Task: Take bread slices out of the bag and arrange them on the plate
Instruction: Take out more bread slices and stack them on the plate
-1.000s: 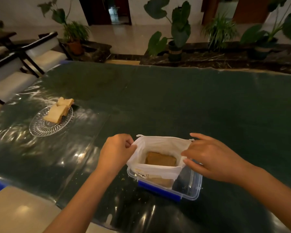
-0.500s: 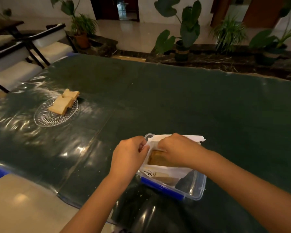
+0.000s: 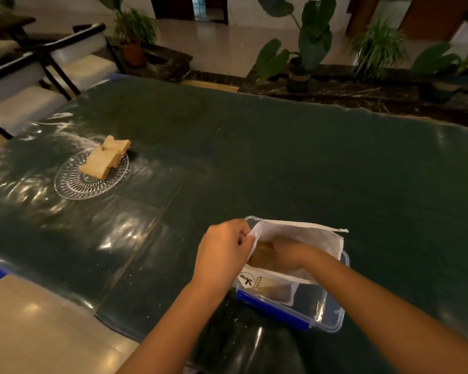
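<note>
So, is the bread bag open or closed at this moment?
Open. The left hand pulls the bag mouth aside by its edge, the right hand reaches inside, and brown bread shows through the opening.

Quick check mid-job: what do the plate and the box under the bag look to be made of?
Plate: clear glass by the look, pressed ribbed pattern glinting; could be acrylic.
Box: clear glossy plastic, thin see-through walls, blue clip along the near side.

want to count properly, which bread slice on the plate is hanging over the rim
The far slice: it juts past the back rim of the glass plate. The near slice lies within the plate.
</note>
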`<action>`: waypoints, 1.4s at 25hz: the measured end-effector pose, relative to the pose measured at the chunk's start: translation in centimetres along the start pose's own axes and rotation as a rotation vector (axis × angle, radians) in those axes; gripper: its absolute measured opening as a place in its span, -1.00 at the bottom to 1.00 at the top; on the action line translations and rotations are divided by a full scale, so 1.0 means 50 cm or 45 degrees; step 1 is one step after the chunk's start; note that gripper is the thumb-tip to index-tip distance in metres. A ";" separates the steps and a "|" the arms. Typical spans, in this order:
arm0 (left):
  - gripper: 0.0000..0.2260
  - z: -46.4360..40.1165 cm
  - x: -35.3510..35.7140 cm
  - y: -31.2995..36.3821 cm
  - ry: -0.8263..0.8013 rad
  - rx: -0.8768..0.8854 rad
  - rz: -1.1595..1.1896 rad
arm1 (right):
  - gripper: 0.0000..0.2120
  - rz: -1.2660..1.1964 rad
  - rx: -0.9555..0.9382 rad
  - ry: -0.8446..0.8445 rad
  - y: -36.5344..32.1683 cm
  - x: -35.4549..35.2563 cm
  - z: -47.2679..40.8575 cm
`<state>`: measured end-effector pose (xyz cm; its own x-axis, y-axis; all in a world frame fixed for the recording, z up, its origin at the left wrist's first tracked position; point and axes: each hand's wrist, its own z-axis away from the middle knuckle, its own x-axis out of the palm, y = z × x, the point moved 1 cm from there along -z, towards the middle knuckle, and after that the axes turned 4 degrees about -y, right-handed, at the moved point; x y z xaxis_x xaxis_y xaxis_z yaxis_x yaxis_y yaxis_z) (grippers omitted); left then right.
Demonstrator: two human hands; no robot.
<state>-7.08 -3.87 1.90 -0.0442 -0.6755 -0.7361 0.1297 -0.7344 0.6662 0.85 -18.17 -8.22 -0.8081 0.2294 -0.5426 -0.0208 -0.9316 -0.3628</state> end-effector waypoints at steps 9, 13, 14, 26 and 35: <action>-0.74 -0.015 -0.009 -0.010 -0.034 0.002 0.021 | -0.59 0.100 0.116 0.195 0.004 0.027 -0.045; -0.75 -0.017 -0.009 -0.014 -0.037 0.009 0.030 | -0.52 0.176 0.077 0.215 0.001 0.043 -0.038; -0.76 -0.017 -0.009 -0.015 -0.042 0.005 0.036 | -0.54 0.121 0.069 0.232 0.000 0.040 -0.035; -0.77 -0.023 -0.018 -0.006 0.004 0.044 0.066 | -0.91 0.228 -0.105 0.457 -0.018 -0.018 0.061; -0.78 -0.036 -0.037 0.005 -0.016 0.094 -0.007 | -0.84 0.372 -0.595 0.795 -0.022 -0.089 0.256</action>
<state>-5.17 -2.68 3.24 -0.0573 -0.6717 -0.7386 0.0560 -0.7408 0.6693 -3.08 -21.79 4.29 -0.2648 0.2389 -0.9342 0.4971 -0.7964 -0.3446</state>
